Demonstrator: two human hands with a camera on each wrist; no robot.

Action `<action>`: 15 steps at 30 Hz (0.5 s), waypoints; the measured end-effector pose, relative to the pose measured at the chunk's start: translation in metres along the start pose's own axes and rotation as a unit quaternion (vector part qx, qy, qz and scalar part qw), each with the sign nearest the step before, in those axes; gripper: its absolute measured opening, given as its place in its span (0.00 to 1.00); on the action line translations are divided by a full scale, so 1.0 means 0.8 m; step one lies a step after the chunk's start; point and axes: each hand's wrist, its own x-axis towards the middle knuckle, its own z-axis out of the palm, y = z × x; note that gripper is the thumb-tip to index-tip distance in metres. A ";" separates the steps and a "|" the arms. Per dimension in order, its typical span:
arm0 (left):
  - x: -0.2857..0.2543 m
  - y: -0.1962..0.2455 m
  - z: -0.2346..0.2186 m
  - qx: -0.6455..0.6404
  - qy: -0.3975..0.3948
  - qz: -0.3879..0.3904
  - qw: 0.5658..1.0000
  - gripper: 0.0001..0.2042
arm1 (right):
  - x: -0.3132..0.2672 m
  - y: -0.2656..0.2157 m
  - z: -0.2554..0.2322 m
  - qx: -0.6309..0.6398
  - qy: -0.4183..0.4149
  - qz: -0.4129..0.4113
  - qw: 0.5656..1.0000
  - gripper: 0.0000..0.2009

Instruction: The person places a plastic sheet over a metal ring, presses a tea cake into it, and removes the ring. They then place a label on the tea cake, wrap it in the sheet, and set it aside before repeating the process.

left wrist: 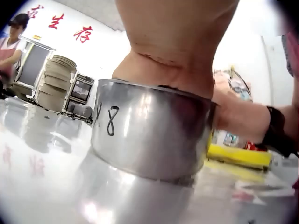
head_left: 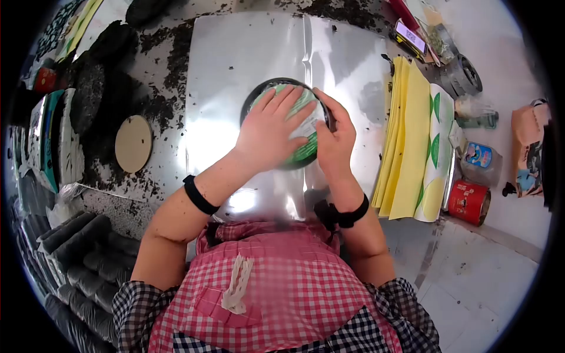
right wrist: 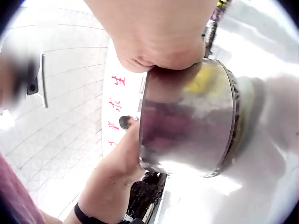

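A round metal ring [left wrist: 149,130] with a handwritten 8 on its wall stands on the shiny metal sheet [head_left: 235,53]. Inside it lies a green-and-white printed wrapper [head_left: 305,154], partly covered by the hands. My left hand [head_left: 272,126] presses flat on the wrapper with its fingers spread. At the ring's right side, my right hand [head_left: 336,144] grips the wall, thumb over the rim and index finger along the outer edge. Its other fingers are hidden. From the right wrist view, that hand [right wrist: 163,42] lies against the ring's wall.
Yellow folded sheets [head_left: 406,141] lie right of the metal sheet, near a red tin [head_left: 469,202], a tape roll [head_left: 469,73] and a phone [head_left: 410,36]. On the left are a round tan disc [head_left: 133,143], scattered dark crumbs [head_left: 176,70] and stacked black rolls [head_left: 82,241].
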 end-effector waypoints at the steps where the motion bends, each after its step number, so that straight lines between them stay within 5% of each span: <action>1: -0.003 -0.002 0.004 -0.001 -0.007 -0.012 1.000 0.34 | -0.003 -0.016 0.003 0.018 -0.011 -0.018 1.000 0.30; 3: -0.004 -0.010 0.020 -0.004 -0.014 -0.039 0.999 0.34 | -0.016 -0.046 0.020 -0.032 -0.058 -0.174 0.983 0.32; 4: 0.001 -0.001 0.014 0.116 0.016 0.014 0.993 0.29 | -0.020 -0.070 0.023 -0.051 -0.080 -0.196 0.976 0.31; 7: 0.000 0.050 -0.057 -0.070 -0.262 -0.074 0.960 0.24 | -0.021 -0.086 -0.014 0.028 -0.093 -0.181 0.979 0.28; 8: -0.016 0.075 -0.099 -0.135 -0.222 0.003 0.966 0.22 | -0.028 -0.080 -0.046 0.053 -0.085 -0.182 0.978 0.32; 10: -0.051 0.080 -0.133 -0.205 -0.085 0.017 0.975 0.21 | -0.051 -0.063 -0.102 0.168 -0.051 -0.089 0.980 0.33; 12: -0.074 0.059 -0.144 -0.188 0.118 -0.106 0.969 0.22 | -0.062 -0.034 -0.113 0.143 -0.042 0.041 0.988 0.32; 13: -0.065 0.009 -0.104 -0.069 0.127 -0.159 0.977 0.27 | -0.068 -0.017 -0.118 0.128 -0.033 0.102 0.986 0.31; 14: -0.077 -0.042 -0.029 -0.078 0.083 -0.273 0.955 0.32 | -0.070 0.008 -0.124 0.124 -0.056 0.093 0.986 0.31; 15: -0.085 -0.087 0.028 -0.292 0.003 -0.364 0.884 0.35 | -0.070 0.021 -0.125 0.148 -0.020 0.152 0.977 0.31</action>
